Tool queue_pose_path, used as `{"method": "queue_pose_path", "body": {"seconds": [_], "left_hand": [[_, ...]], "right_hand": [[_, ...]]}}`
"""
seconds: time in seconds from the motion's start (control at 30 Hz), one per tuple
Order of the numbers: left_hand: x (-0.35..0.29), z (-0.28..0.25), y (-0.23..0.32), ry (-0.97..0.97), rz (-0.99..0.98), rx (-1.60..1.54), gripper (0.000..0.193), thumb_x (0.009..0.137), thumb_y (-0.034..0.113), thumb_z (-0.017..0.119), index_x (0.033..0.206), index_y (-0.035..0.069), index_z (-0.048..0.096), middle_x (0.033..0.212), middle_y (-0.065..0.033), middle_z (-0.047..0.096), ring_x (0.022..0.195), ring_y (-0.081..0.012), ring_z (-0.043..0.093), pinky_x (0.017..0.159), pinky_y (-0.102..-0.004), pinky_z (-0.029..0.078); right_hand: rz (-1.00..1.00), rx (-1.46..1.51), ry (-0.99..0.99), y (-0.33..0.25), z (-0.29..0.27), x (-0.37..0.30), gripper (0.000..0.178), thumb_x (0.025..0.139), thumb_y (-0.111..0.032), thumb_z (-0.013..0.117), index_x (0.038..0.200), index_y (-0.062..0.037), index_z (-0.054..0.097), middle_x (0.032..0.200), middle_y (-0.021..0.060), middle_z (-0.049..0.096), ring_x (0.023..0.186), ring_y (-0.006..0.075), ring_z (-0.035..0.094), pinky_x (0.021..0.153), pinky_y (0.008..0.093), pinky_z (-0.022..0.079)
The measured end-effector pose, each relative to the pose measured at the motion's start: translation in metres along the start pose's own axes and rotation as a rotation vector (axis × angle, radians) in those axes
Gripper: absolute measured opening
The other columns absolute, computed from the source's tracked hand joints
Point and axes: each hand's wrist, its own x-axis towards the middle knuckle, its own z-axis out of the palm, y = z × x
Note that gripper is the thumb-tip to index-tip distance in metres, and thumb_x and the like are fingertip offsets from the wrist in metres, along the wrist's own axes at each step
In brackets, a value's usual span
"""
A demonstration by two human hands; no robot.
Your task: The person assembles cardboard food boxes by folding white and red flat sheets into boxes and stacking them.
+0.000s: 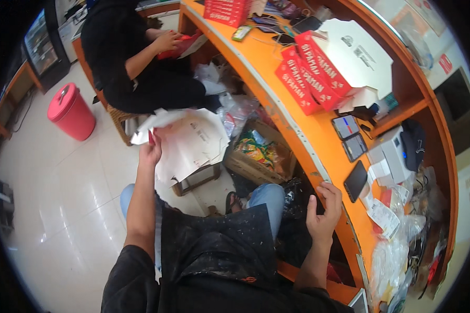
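Atop the stool [178, 188], within easy reach of the left hand [150, 152], lay white sheets [194, 142], one pinched at its edge, apparently to keep that side raised, while the right hand [322, 213], seemingly empty, fingers spread, hung beside the counter [318, 141].

Left hand [150, 152] stretched ahead in a pinch, right hand [325, 215] nearer the body, relaxed, loosely curved

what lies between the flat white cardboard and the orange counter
In the head view, an open brown carton of colourful packets lies between the cardboard and the counter, with clear plastic bags just beyond it.
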Motion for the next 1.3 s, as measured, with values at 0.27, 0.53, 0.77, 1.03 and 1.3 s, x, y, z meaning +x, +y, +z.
{"method": "queue_pose_path", "body": {"seconds": [0.27,0.53,0.77,1.03,1.3], "left_hand": [[-0.068,0.044,-0.074,-0.299,-0.22,-0.027,0.047,0.076,-0.014,0.053,0.12,-0.001,0.062,0.106,-0.0086,0.063,0.099,-0.0208,0.065,0.096,-0.0363,0.058],[-0.214,-0.011,-0.298,0.001,-0.587,0.263,0.02,0.094,0.015,0.064,0.113,0.007,0.063,0.11,-0.0113,0.065,0.107,-0.0254,0.064,0.092,-0.0425,0.054],[-0.219,0.014,-0.292,0.012,-1.135,0.636,0.05,0.096,0.053,0.054,0.113,0.007,0.064,0.101,-0.0046,0.067,0.09,-0.0171,0.064,0.077,-0.0285,0.051],[-0.22,0.111,-0.241,-0.068,-0.448,0.854,0.082,0.09,0.061,0.06,0.144,0.003,0.041,0.138,-0.0182,0.055,0.121,-0.032,0.06,0.101,-0.0501,0.05],[-0.226,0.129,-0.237,0.024,-0.368,0.94,0.051,0.083,-0.013,0.064,0.132,0.001,0.055,0.122,-0.0127,0.066,0.102,-0.0241,0.071,0.083,-0.0375,0.063]], "right_hand": [[-0.081,0.116,-0.213,-0.019,0.038,-0.015,0.028,0.08,-0.006,0.072,0.106,-0.0001,0.064,0.113,0.0193,0.061,0.105,0.0363,0.058,0.093,0.0429,0.046],[-0.043,0.479,-0.399,-0.079,0.109,-0.043,0.056,0.083,-0.02,0.076,0.128,0.0046,0.053,0.134,0.0244,0.056,0.125,0.0457,0.05,0.108,0.05,0.039],[-0.072,0.446,-0.419,-0.065,0.109,-0.047,0.034,0.085,-0.001,0.066,0.117,0.0072,0.06,0.121,0.026,0.063,0.108,0.0405,0.064,0.093,0.0448,0.051],[-0.318,0.672,-0.392,-0.042,0.073,-0.03,0.041,0.071,0.01,0.069,0.11,0.0006,0.071,0.111,0.0179,0.071,0.1,0.0323,0.07,0.085,0.0384,0.056],[-0.506,0.804,-0.519,-0.044,0.044,-0.015,0.046,0.076,0.008,0.065,0.12,-0.0067,0.067,0.13,0.018,0.062,0.128,0.0425,0.055,0.11,0.0575,0.038]]}}
